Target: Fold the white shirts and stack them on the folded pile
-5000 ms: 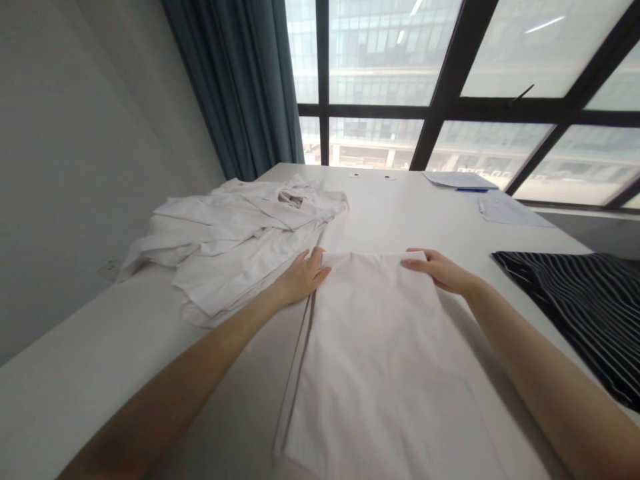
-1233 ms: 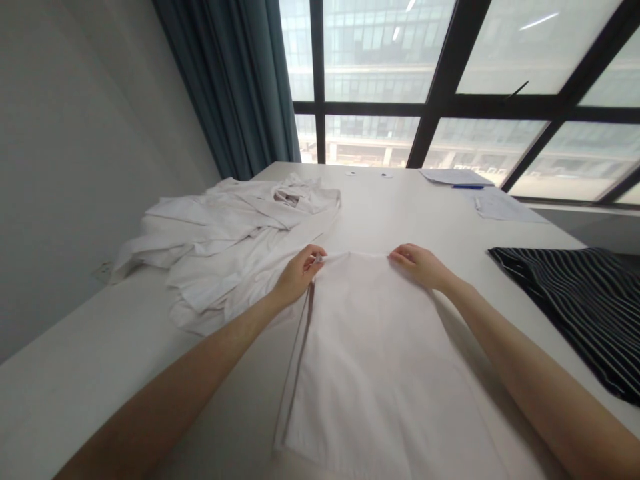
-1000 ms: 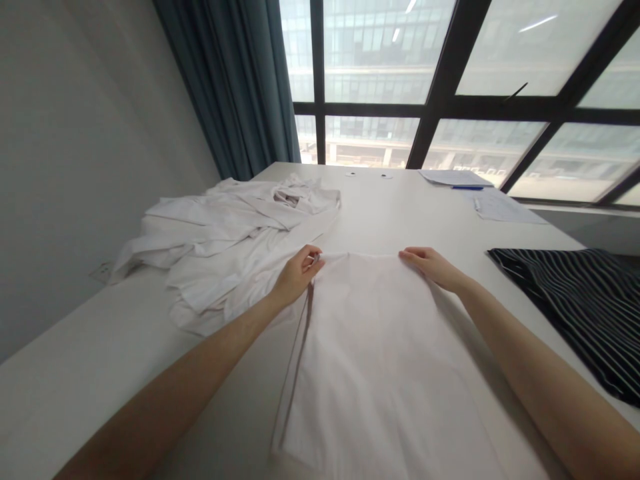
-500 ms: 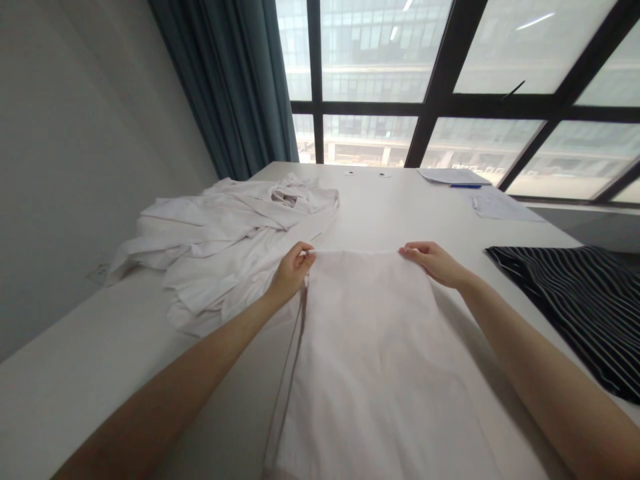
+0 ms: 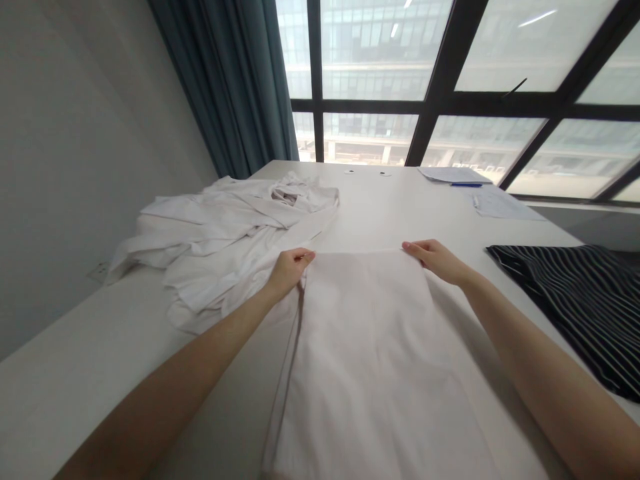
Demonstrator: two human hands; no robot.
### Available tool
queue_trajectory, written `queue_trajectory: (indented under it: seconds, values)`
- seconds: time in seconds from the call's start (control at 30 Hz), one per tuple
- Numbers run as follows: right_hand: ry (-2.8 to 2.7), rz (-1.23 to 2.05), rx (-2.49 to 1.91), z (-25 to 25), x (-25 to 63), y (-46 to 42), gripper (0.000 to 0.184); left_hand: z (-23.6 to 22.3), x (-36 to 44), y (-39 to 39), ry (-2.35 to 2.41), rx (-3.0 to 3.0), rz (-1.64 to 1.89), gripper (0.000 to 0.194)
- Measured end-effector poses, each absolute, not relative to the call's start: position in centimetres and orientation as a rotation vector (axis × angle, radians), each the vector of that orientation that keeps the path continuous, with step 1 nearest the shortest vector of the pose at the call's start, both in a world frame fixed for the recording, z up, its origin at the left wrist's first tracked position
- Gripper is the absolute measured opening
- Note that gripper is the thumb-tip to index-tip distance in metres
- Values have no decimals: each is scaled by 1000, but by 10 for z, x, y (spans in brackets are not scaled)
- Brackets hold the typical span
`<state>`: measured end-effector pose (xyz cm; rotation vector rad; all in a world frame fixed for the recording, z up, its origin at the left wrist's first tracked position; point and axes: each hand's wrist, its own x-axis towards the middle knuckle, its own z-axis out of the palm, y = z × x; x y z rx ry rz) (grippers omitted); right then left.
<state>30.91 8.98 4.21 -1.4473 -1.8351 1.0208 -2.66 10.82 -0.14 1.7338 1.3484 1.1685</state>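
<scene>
Across the middle of the head view, we grip the far edge of the folded white cloth (image 5: 373, 347) at its two corners. Our left hand (image 5: 291, 269) is closed on the left corner, thumb and fingers pinched together; our right hand (image 5: 434, 259) pinches the right corner in the same way. Between our hands the edge runs nearly straight, and the cloth spreads from there toward us, past the bottom of the view, with soft creases over it. Along its left side, layered edges show as thin dark lines.

Beyond the far edge, we have a wide stretch of white tabletop (image 5: 385, 213) reaching toward the window (image 5: 375, 60). Room is tighter on our left, where a rumpled heap of white fabric (image 5: 225, 220) lies just beside our left hand; we cannot tell whether they touch. On our right, a strip of tabletop separates our right hand from the black striped fabric (image 5: 575, 287).

Near the far right edge of the tabletop lie some papers (image 5: 453, 175), a blue pen (image 5: 466, 185) and a loose sheet (image 5: 507, 205). Two small flat pieces (image 5: 385, 174) sit close to the far edge. Around us, the grey wall (image 5: 80, 147) rises on the left, a blue curtain (image 5: 230, 80) hangs beside the window, and dark frames divide the bright panes.
</scene>
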Motion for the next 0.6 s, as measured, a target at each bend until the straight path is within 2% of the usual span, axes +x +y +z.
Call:
queue_trajectory:
  seconds: [0.2, 0.43, 0.6]
  values:
    - [-1953, 928, -1596, 37, 311, 94, 56, -2, -26, 110, 1407, 1710, 1147, 31]
    - [-1716, 880, -1381, 26, 305, 99, 51, -4, -26, 110, 1417, 1669, 1164, 27]
    - [-1672, 719, -1482, 14, 302, 104, 43, -6, -25, 111, 1373, 1680, 1192, 18]
